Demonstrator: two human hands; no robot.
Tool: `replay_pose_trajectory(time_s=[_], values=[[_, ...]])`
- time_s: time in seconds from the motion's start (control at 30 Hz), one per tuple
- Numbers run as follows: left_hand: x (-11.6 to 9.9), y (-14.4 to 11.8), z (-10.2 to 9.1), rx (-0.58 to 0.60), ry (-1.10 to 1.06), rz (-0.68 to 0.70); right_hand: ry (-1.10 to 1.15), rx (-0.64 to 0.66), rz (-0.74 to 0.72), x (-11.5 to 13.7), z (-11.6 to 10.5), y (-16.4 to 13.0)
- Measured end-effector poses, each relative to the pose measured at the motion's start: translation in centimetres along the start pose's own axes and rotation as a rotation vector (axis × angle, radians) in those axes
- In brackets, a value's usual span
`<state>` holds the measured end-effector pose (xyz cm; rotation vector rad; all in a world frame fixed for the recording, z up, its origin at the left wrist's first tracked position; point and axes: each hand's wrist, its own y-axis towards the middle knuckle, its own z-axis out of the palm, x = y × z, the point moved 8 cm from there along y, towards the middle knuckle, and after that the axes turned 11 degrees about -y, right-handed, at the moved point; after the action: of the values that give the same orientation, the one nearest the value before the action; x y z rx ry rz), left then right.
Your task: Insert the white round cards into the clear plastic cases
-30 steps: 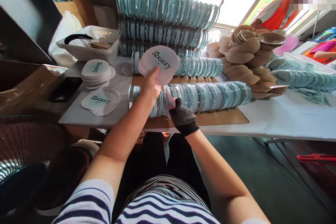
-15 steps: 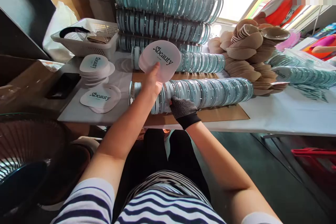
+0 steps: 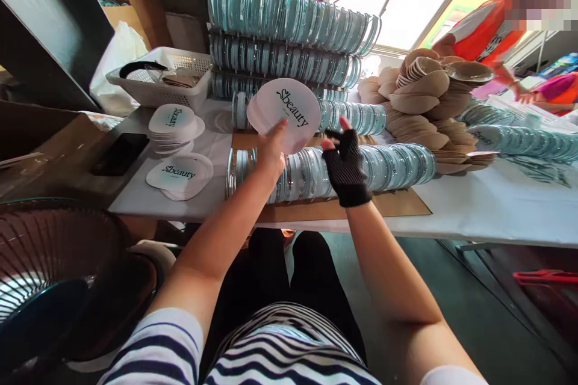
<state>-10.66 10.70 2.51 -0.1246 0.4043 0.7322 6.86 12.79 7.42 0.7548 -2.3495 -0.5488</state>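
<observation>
My left hand is closed on a small stack of white rounded cards printed "beauty", its thumb across the top one. My right hand, in a black dotted fingerless glove, is raised above the front row of clear bluish round cases. Its thumb and index finger stand apart with nothing seen between them; the other fingers are partly hidden. That row lies on a flat brown cardboard sheet along the table's front edge. A second row of cases runs behind it.
More cases stand in tiered rows at the back. Left are a white basket, stacked cards, loose cards and a dark phone-like slab. Beige oval pads are heaped right. A fan stands lower left; people in orange work beyond.
My right hand has lifted off the front row of cases and moved right, its thumb and index finger spreading. My left hand still holds the cards. The view has shifted slightly.
</observation>
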Motion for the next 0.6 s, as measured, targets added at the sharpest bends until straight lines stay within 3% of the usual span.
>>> replay_pose_trajectory(time_s=[0.1, 0.2, 0.27, 0.4, 0.53, 0.6], values=[[-0.1, -1.5, 0.4, 0.021, 0.085, 0.047, -0.088, -0.133, -0.110, 2.3, -1.0, 1.4], [-0.3, -3.0, 0.3, 0.004, 0.205, 0.050, -0.228, -0.193, -0.290, 5.7, -0.8, 0.2], [-0.6, -3.9, 0.3, 0.017, 0.272, 0.050, -0.234, -0.263, -0.272, 6.1, -1.0, -0.6], [-2.2, -4.9, 1.2, 0.092, 0.219, 0.161, -0.138, -0.360, -0.103, 4.5, -1.7, -0.8], [-2.2, -4.6, 0.8, 0.070, 0.125, 0.122, -0.085, -0.332, -0.297, 6.9, -1.6, -1.3], [-1.9, -4.2, 0.4, 0.057, 0.088, 0.069, -0.032, -0.262, -0.317, 7.7, -1.2, -0.9]])
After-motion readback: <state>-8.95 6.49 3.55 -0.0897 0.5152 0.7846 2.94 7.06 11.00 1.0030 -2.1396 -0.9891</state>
